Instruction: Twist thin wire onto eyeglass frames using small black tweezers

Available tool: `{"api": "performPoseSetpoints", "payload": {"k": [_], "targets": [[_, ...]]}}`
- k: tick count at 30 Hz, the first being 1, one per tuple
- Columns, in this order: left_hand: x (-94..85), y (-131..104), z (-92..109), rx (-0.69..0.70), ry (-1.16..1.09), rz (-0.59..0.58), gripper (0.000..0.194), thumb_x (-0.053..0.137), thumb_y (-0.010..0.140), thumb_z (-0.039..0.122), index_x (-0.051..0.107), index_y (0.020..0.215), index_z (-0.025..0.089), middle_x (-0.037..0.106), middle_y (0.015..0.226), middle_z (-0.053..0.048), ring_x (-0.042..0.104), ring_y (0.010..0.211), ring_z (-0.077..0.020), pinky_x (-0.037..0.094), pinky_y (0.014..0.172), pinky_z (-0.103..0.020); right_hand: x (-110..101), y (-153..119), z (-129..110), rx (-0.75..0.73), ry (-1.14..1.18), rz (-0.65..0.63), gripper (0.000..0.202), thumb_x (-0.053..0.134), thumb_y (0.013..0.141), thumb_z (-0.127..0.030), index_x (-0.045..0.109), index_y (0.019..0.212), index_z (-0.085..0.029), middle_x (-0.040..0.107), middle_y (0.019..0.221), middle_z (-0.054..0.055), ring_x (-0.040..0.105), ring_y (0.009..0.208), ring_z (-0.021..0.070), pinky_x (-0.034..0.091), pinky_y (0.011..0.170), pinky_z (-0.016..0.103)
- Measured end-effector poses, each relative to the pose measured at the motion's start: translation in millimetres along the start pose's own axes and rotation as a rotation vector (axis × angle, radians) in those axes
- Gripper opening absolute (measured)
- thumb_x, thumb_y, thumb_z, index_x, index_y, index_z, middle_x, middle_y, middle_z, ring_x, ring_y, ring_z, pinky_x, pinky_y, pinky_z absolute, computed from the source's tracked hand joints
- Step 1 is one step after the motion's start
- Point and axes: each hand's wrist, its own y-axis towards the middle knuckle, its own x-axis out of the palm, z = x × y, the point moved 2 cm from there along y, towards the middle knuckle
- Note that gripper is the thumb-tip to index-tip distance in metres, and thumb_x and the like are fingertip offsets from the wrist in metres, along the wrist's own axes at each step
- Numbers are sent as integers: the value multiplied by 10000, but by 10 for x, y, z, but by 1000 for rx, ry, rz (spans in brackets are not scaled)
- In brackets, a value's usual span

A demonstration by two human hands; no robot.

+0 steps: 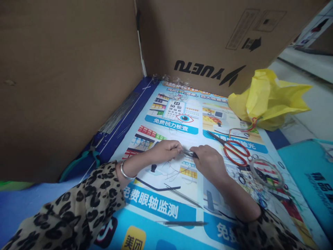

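Observation:
Near the middle of the printed poster [166, 205], my left hand [166, 151] pinches a thin piece of wire, too small to make out well. My right hand [209, 161] is wrapped round small dark-handled pliers [191, 153], whose metal jaws point left and meet the fingertips of my left hand. Fine coloured wire [179, 172] lies loosely curled below the hands. Closer to me lie a bundle of thin grey rods [186, 223] and a few longer slanted rods [183, 197].
Red-handled scissors [236, 152] lie right of my hands, beside a clear ring [266, 173] and tangled wire bits. A yellow bag [267, 99] sits back right. Cardboard walls [65, 86] stand left and behind; teal-handled pliers [80, 161] lie at the left.

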Motion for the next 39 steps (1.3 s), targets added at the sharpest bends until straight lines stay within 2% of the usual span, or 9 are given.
{"api": "performPoseSetpoints", "payload": {"k": [18,26,39], "targets": [[-6,6,35,70,142,9,118,405,804,192,506,749,168,489,558,56,403,509,-61,309,524,-177,-96,21,6,-80,-208,46,158,536,706,-145,629,825,-192,545,677,33,412,710,177,230,652,312],[0,23,3,134,185,25,144,402,807,208,526,747,166,528,657,31,453,599,-73,334,575,-192,-138,25,-8,-104,-282,86,161,502,748,-132,629,829,-190,533,645,39,395,685,180,212,635,319],[13,-14,8,15,46,-45,166,392,823,273,509,762,171,463,516,56,410,450,-57,323,470,-170,-142,39,-32,-80,-335,38,128,505,754,-134,604,802,-199,530,655,42,393,673,182,184,617,320]]}}
